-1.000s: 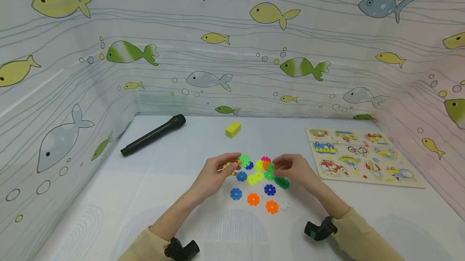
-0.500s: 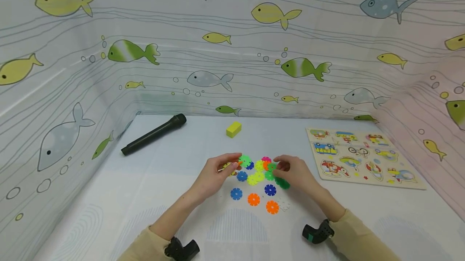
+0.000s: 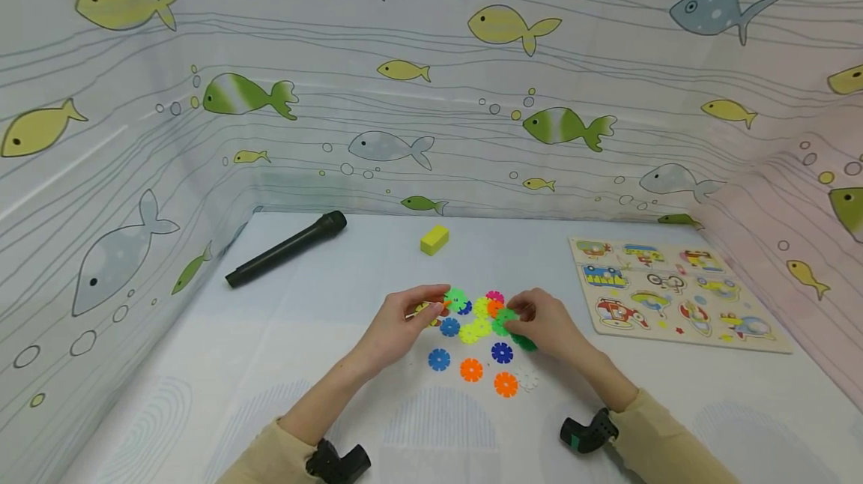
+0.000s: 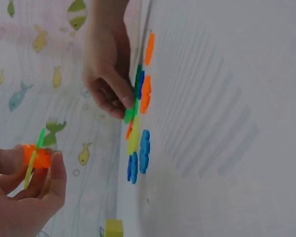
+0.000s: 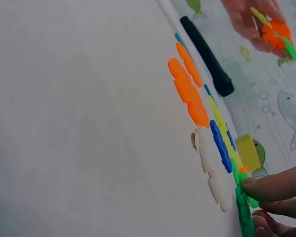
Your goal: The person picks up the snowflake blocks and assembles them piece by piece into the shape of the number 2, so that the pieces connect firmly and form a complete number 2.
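Observation:
My left hand (image 3: 393, 325) pinches an orange slotted building disc (image 5: 275, 35), held up off the table. A yellow disc (image 4: 29, 170) and a light green disc (image 4: 41, 139) are slotted into its edge, on opposite sides. At the right of the loose discs, my right hand (image 3: 549, 325) has thumb and fingertips on a green disc (image 3: 506, 317). A dark green disc (image 5: 244, 215) lies right beneath those fingers. Between and in front of the hands are blue discs (image 3: 439, 360), yellow discs (image 3: 470, 333), orange discs (image 3: 471, 370) and a white disc (image 5: 212, 168).
A black microphone (image 3: 286, 250) lies at the back left of the table (image 3: 270, 342). A yellow block (image 3: 434, 240) sits at the back middle. The wooden puzzle board (image 3: 674, 297) is on the right. Fish-patterned cloth walls (image 3: 458, 109) enclose the back and sides.
My right hand has closed in on the green disc, which has shifted slightly toward me. The left hand keeps its joined discs in nearly the same place.

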Demonstrator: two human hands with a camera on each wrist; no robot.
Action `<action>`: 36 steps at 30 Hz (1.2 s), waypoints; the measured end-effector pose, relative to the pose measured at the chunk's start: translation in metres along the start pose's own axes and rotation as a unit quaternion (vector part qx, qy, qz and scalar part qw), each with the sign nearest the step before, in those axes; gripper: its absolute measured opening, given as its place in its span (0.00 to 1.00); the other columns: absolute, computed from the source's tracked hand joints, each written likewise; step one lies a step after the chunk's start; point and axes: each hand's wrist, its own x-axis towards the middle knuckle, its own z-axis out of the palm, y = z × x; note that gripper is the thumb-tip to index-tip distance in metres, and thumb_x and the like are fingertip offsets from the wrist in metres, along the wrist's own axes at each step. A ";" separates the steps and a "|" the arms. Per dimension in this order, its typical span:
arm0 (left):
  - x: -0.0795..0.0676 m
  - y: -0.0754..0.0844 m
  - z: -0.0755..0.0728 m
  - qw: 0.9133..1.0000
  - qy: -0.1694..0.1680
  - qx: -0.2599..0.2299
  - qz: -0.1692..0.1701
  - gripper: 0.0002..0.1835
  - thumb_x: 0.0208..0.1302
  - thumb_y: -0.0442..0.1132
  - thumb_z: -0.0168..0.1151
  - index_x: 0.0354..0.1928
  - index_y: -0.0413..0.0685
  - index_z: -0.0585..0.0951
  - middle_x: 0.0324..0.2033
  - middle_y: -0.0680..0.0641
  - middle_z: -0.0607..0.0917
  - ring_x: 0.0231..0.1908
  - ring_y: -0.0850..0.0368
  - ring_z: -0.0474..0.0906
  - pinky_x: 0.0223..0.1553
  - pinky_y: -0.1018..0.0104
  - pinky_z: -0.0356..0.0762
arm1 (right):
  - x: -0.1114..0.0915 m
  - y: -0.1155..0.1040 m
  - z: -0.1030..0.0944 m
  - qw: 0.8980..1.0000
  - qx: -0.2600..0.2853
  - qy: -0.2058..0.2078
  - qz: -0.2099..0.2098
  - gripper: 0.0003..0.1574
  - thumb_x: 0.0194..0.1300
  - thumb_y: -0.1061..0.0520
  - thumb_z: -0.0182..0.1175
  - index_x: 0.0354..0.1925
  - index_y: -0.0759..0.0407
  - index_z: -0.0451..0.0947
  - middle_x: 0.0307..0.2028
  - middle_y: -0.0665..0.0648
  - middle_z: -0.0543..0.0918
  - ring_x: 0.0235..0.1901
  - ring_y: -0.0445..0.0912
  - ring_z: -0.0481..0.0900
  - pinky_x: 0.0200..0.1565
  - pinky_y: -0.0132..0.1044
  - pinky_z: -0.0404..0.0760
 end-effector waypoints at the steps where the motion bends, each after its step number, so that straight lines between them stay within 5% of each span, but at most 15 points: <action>1: 0.000 0.000 0.000 1.000 -0.001 0.000 0.000 0.21 0.76 0.38 0.53 0.67 0.44 0.74 0.59 0.43 0.81 0.54 0.49 0.82 0.56 0.66 0.80 | 0.000 0.000 0.000 1.000 0.003 0.001 0.000 0.16 0.61 0.59 0.70 0.47 0.62 0.81 0.36 0.53 0.79 0.35 0.46 0.73 0.37 0.29 0.76; 12: -0.001 0.001 0.001 1.000 -0.003 -0.004 -0.007 0.21 0.76 0.38 0.53 0.67 0.43 0.74 0.60 0.42 0.81 0.54 0.49 0.82 0.56 0.64 0.80 | -0.001 -0.005 -0.002 0.999 0.025 0.017 -0.029 0.11 0.61 0.60 0.70 0.42 0.58 0.82 0.32 0.51 0.81 0.33 0.45 0.75 0.37 0.28 0.78; 21: 0.000 0.000 0.002 1.000 -0.003 -0.003 -0.005 0.20 0.75 0.39 0.54 0.66 0.42 0.75 0.60 0.42 0.81 0.55 0.49 0.82 0.58 0.61 0.80 | -0.005 -0.045 -0.026 0.992 0.078 0.026 -0.100 0.09 0.64 0.57 0.68 0.42 0.59 0.84 0.31 0.54 0.87 0.31 0.50 0.84 0.36 0.31 0.82; 36: -0.001 0.001 0.000 1.000 -0.003 -0.002 0.000 0.20 0.76 0.40 0.54 0.65 0.42 0.76 0.60 0.42 0.81 0.55 0.49 0.82 0.57 0.64 0.80 | -0.012 -0.050 -0.011 0.978 0.149 0.009 -0.145 0.10 0.68 0.60 0.63 0.45 0.61 0.87 0.36 0.54 0.89 0.35 0.56 0.86 0.40 0.37 0.87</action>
